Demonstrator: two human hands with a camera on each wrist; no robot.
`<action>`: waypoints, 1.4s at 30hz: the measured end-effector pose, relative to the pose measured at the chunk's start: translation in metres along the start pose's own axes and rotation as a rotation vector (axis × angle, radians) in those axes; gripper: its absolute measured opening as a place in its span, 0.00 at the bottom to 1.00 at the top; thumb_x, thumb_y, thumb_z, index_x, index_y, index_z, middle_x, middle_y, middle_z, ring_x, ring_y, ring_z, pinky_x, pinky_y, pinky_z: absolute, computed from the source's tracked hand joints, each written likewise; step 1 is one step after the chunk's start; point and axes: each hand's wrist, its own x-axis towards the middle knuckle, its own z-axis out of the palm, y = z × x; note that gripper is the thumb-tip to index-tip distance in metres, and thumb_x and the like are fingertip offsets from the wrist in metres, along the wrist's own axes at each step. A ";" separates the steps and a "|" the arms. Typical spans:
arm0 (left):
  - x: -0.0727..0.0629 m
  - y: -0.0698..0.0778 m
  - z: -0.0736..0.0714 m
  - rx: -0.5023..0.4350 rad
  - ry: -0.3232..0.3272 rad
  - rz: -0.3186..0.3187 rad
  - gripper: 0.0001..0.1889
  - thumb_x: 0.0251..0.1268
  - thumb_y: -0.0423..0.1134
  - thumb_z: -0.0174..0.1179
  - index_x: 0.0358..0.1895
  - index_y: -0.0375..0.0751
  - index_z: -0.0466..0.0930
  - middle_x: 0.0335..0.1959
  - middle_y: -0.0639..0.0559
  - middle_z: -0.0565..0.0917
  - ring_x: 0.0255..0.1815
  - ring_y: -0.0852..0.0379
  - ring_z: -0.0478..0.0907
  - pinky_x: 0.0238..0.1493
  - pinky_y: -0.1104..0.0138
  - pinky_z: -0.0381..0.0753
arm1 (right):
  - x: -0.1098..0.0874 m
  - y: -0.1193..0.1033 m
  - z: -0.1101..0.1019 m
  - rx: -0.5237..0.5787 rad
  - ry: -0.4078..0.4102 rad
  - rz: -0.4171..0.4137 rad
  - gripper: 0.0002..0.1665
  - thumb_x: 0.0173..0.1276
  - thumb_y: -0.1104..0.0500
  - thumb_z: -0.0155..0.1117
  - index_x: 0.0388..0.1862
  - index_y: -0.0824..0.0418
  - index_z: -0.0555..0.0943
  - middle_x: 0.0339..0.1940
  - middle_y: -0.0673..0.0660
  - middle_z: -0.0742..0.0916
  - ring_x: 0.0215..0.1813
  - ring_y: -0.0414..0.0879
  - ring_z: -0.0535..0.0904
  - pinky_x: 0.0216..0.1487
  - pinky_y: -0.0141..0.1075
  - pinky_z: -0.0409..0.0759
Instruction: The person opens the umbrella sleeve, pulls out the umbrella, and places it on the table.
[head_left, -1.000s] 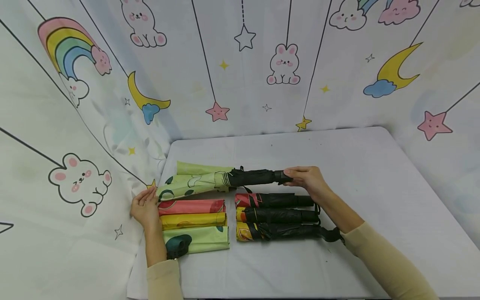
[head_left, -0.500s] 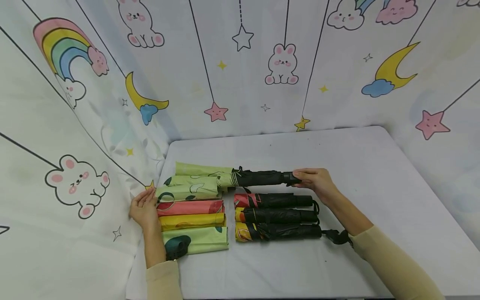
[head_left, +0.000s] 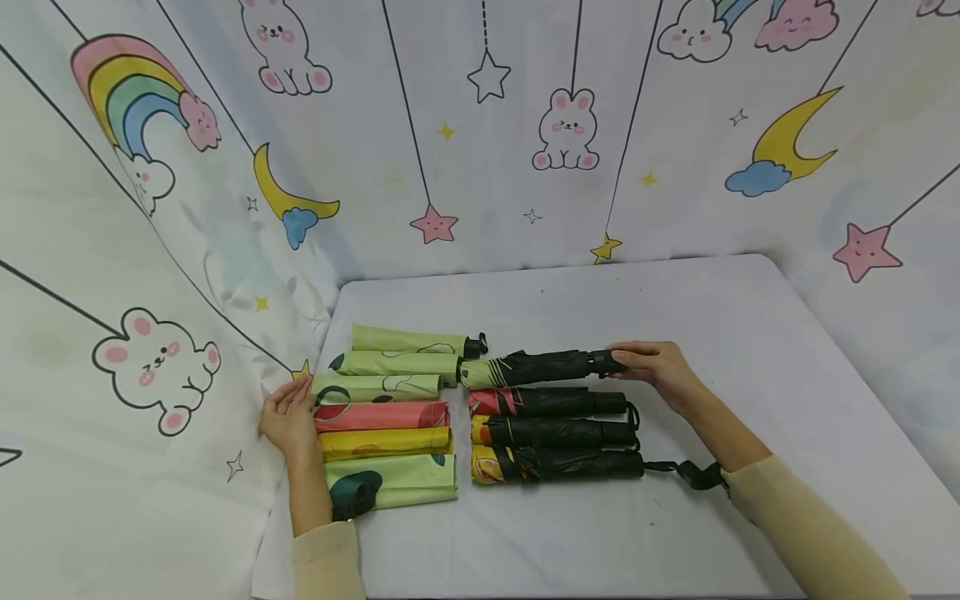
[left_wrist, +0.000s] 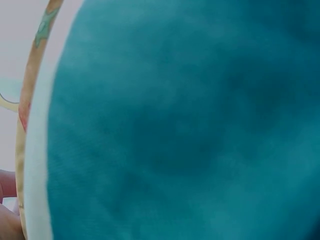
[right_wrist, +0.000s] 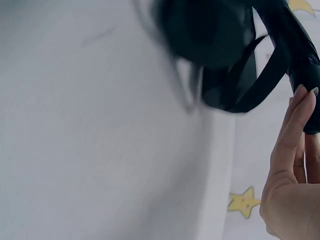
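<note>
My right hand [head_left: 654,371] pinches the black handle end of a folded umbrella [head_left: 555,365], whose left tip is pale green. In the right wrist view the fingertips rest against the black handle [right_wrist: 305,75]. At the left my left hand [head_left: 288,417] pinches the left end of a pale green umbrella sleeve [head_left: 401,386], apart from that umbrella. Just below it lie a red sleeve [head_left: 393,416], a yellow sleeve [head_left: 393,442] and a wider green sleeve [head_left: 420,479]. Blurred teal fabric [left_wrist: 165,120] fills most of the left wrist view.
Right of the sleeves lie three folded black umbrellas, one with red [head_left: 562,402] and two with yellow ends [head_left: 562,432]. Behind are two green covered umbrellas [head_left: 408,339] with black ends. A white cloth covers the table [head_left: 750,350]; a printed curtain [head_left: 510,183] hangs behind.
My right hand has moved right, drawing the umbrella out of the green sleeve, which now lies flat and separate. My left hand has stayed at the sleeve's left end.
</note>
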 end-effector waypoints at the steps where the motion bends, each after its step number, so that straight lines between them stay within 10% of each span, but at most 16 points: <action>1: 0.000 0.000 0.000 0.001 0.001 0.005 0.20 0.61 0.10 0.58 0.57 0.20 0.75 0.58 0.24 0.81 0.60 0.39 0.84 0.58 0.63 0.85 | 0.000 0.002 -0.003 -0.008 -0.003 -0.001 0.17 0.77 0.62 0.66 0.60 0.69 0.85 0.54 0.53 0.90 0.48 0.48 0.90 0.54 0.42 0.88; 10: -0.001 -0.002 -0.001 0.001 -0.012 0.028 0.19 0.61 0.09 0.57 0.56 0.19 0.76 0.55 0.25 0.82 0.59 0.39 0.85 0.56 0.65 0.86 | 0.002 0.013 -0.023 -0.110 -0.053 0.028 0.22 0.77 0.62 0.66 0.64 0.74 0.81 0.53 0.54 0.90 0.48 0.51 0.91 0.55 0.44 0.88; 25: 0.001 0.002 0.004 0.056 0.026 0.005 0.20 0.62 0.12 0.61 0.57 0.22 0.77 0.57 0.27 0.81 0.57 0.44 0.85 0.59 0.65 0.85 | 0.010 0.009 -0.030 -0.593 -0.209 0.037 0.22 0.72 0.51 0.73 0.62 0.53 0.87 0.62 0.56 0.88 0.64 0.44 0.83 0.60 0.36 0.83; 34: 0.005 0.014 0.018 0.111 -0.027 0.028 0.18 0.63 0.14 0.62 0.56 0.21 0.77 0.53 0.28 0.83 0.52 0.46 0.87 0.59 0.65 0.84 | 0.027 -0.012 0.003 -0.814 -0.242 -0.037 0.19 0.71 0.49 0.74 0.56 0.56 0.90 0.58 0.59 0.89 0.63 0.59 0.83 0.60 0.60 0.82; 42: 0.007 0.019 0.029 0.201 -0.094 0.019 0.16 0.65 0.17 0.62 0.55 0.23 0.79 0.55 0.30 0.84 0.49 0.54 0.89 0.53 0.73 0.85 | 0.050 -0.018 0.048 -0.824 -0.232 -0.130 0.19 0.73 0.50 0.72 0.55 0.60 0.89 0.54 0.57 0.91 0.56 0.59 0.87 0.56 0.57 0.86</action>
